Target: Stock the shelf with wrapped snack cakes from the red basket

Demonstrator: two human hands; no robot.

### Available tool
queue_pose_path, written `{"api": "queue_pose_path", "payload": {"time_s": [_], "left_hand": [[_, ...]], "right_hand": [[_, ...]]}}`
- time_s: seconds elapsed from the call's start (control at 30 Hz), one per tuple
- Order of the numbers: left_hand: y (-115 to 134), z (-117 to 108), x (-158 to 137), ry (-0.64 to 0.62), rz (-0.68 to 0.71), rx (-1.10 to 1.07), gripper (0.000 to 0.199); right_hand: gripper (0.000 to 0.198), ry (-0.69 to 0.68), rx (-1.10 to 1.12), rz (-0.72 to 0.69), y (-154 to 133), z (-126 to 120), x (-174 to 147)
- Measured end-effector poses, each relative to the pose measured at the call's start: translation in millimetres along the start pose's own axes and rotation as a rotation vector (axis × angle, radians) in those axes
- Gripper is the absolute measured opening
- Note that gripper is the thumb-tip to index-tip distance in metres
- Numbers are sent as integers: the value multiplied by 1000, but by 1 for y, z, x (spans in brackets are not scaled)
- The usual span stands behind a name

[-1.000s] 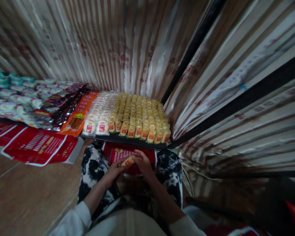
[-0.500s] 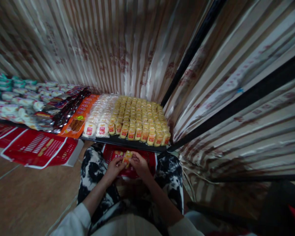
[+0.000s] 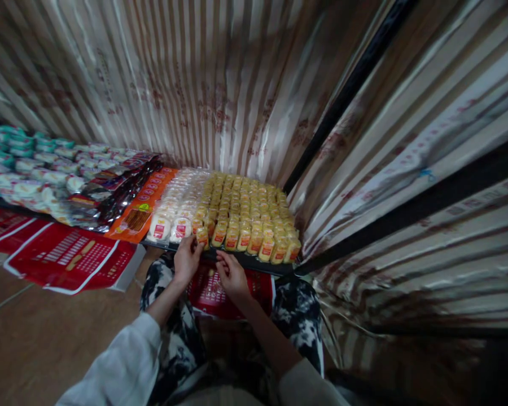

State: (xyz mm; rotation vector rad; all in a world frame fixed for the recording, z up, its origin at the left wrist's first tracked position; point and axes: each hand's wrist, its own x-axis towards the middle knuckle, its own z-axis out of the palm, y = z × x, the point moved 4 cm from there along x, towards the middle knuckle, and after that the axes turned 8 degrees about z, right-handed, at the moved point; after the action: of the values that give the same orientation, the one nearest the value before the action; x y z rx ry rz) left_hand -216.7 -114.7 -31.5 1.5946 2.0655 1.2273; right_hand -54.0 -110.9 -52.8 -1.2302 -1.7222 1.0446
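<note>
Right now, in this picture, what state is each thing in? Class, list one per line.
Left hand: fingertips at the front-left yellow pack, grip unclear
Right hand: fingers bent, no item visible in it
Front-left yellow pack: upright, wrapped
Other yellow packs: in rows, wrapped
White packs: in rows, wrapped
Orange bag: printed side up
Shelf: loaded
Curtain: in folds

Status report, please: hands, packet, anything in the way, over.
Left hand touching yellow packet; right hand apart, nothing visible in it. Packet at black shelf's front edge. White packets close on left, other yellow packets on right.
</note>
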Motion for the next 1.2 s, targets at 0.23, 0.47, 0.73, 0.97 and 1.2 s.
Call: {"api": "queue_pose_path", "payload": {"time_s": [0.23, 0.47, 0.73, 0.97, 1.2], "left_hand": [[13, 8, 24, -35, 92, 143, 34], [9, 15, 24, -32, 47, 34, 36], [7, 24, 19, 35, 25, 6, 19], [6, 27, 21, 16, 54, 87, 16], [11, 30, 16, 75, 121, 90, 26]], "right_hand": [[47, -20, -158, -78, 5, 10, 15], [54, -2, -250, -86, 8, 11, 24], [50, 75, -274, -86, 13, 17, 22], [49, 124, -250, -77, 10, 19, 23], [46, 105, -152, -23, 16, 17, 24]]}}
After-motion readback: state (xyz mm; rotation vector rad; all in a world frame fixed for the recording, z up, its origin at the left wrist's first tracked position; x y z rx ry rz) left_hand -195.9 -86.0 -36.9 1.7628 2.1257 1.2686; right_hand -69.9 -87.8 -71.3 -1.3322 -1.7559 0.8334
